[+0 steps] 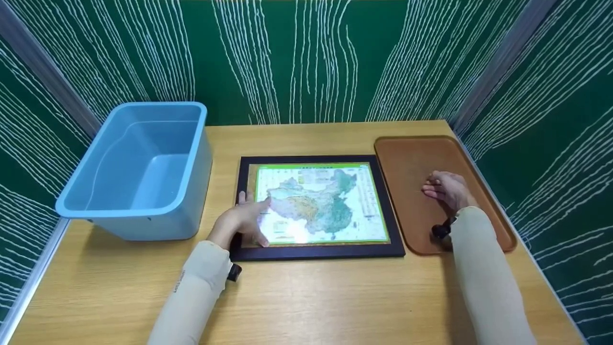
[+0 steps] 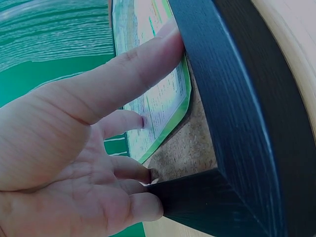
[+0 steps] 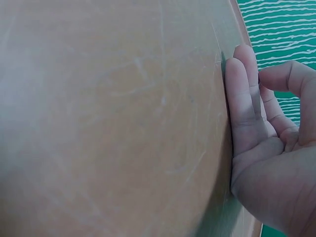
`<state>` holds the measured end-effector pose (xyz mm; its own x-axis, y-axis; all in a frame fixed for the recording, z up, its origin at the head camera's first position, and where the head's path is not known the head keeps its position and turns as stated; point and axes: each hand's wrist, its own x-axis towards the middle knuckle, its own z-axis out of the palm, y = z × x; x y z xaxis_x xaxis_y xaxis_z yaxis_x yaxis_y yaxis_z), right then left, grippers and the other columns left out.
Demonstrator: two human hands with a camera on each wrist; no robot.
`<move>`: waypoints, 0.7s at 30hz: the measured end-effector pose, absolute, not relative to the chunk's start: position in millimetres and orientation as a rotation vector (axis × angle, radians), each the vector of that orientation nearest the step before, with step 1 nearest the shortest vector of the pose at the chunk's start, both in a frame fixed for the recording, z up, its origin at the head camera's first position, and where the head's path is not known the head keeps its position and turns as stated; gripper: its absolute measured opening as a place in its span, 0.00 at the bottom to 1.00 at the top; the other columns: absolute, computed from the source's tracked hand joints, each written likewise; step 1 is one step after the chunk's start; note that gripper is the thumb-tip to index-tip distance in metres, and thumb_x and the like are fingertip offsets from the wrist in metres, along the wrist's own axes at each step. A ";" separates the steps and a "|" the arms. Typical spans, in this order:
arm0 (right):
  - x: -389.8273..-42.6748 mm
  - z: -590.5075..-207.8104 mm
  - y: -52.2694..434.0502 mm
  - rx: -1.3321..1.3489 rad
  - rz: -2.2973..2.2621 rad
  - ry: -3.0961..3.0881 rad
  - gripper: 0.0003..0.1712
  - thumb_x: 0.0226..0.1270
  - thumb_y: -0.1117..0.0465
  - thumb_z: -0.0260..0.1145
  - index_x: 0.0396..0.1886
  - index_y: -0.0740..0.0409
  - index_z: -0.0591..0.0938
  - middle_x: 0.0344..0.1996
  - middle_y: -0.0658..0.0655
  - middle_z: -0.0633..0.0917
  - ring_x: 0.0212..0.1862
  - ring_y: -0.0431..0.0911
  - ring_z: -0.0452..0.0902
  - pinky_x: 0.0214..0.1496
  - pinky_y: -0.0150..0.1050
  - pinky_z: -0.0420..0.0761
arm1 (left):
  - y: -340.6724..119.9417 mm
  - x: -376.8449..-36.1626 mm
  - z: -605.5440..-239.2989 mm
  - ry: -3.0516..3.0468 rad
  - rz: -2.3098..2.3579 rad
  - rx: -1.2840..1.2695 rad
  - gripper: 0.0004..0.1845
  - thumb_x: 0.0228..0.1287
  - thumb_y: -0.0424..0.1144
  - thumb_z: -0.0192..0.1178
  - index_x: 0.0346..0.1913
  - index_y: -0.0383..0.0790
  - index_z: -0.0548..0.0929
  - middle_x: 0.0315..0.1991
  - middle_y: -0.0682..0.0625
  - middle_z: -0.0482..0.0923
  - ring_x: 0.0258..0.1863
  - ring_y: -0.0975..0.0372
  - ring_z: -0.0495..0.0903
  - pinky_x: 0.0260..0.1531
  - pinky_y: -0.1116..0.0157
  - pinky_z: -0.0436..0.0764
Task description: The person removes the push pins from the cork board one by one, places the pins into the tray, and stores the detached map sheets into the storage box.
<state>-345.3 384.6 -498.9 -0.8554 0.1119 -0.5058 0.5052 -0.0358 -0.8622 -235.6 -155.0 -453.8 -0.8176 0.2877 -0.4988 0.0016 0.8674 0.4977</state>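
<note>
Green-walled booth, wooden desk (image 1: pixel 306 297): my left hand (image 1: pixel 242 221) lies flat, fingers straight, steadying the framed map (image 1: pixel 318 203); right hand (image 1: pixel 448 189) rests loose-fingered, holding nothing, on the brown tray (image 1: pixel 412 158).

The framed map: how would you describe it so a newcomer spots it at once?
On the wooden table, look between the blue tub and the brown tray. The framed map lies flat there, left hand resting on it. Only it has a black frame and a colourful print.

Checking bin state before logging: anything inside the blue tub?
No. The head view shows the blue tub with a bare floor and walls, nothing lying in it.
</note>
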 end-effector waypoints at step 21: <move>-342.8 -497.6 385.0 0.585 -2.034 1.916 0.18 0.78 0.58 0.60 0.59 0.64 0.73 0.35 0.57 0.87 0.39 0.48 0.89 0.50 0.40 0.83 | -155.0 -236.5 -453.9 2.461 0.622 0.231 0.67 0.46 0.42 0.82 0.83 0.48 0.45 0.78 0.31 0.19 0.76 0.41 0.16 0.70 0.39 0.56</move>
